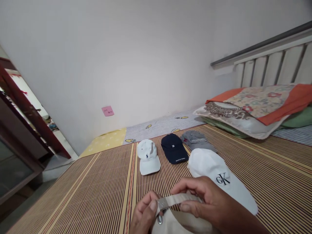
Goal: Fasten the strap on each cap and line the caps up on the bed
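Note:
A cream cap (168, 224) is in both my hands at the bottom of the head view, its back strap arching between them. My left hand (145, 213) pinches the strap's end beside a metal buckle (159, 219). Fingers and thumb of my right hand (202, 198) close on the strap farther right. Beyond my right hand lies a white cap with black "GK" letters (209, 162). Farther back sit a white cap with a small dark emblem (147, 154), a navy cap (172, 146) and a grey cap (197, 139). My right hand and wrist hide part of the cream cap.
The caps rest on a striped bamboo mat (97, 182) over a bed. Stacked pillows (263, 100) stand at the right by a white slatted headboard (268, 65). A pink note (107, 111) is stuck on the wall (146, 58). An open doorway (36, 107) is at the left.

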Available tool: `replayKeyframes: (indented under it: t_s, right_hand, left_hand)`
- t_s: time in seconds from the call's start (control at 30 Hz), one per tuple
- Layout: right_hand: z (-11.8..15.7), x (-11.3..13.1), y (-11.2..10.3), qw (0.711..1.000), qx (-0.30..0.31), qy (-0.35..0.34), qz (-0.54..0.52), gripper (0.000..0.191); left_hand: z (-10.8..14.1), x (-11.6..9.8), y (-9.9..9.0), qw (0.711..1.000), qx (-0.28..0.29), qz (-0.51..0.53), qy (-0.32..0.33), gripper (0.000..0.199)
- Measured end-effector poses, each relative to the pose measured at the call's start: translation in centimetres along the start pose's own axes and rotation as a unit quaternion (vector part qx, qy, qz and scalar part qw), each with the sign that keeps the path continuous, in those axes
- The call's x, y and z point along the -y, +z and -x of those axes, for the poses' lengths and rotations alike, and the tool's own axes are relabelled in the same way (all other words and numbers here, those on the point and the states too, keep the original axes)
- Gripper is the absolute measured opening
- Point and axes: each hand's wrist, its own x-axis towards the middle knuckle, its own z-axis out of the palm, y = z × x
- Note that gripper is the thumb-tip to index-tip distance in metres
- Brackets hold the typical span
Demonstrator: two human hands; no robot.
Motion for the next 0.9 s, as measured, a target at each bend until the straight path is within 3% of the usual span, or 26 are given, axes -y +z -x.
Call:
replayKeyframes:
  t_s: [0.17,0.4,0.67,0.9]
  right_hand:
    - [0.7,0.1,-0.6,0.999,-0.027,-0.001,0.019,0.018]
    - [0.9,0.3,-0.4,1.0,-0.024,0.009,0.0,0.023]
    - [0.7,0.7,0.1,1.0,-0.024,-0.002,0.01,0.02]
    - [0.6,1.0,0.5,0.999,-0.038,-0.009,0.028,0.022]
  left_hand:
    - [-0.2,0.6,-0.1,1.0,0.008,-0.029,-0.006,0.053]
    - [-1.1,3.2,-2.1,0.996,0.033,-0.06,0.062,0.051]
    - [0.0,2.0,0.2,0.995,0.059,-0.014,0.083,0.046]
    - [1.0,0.8,2.0,0.996,-0.019,-0.015,0.089,0.049]
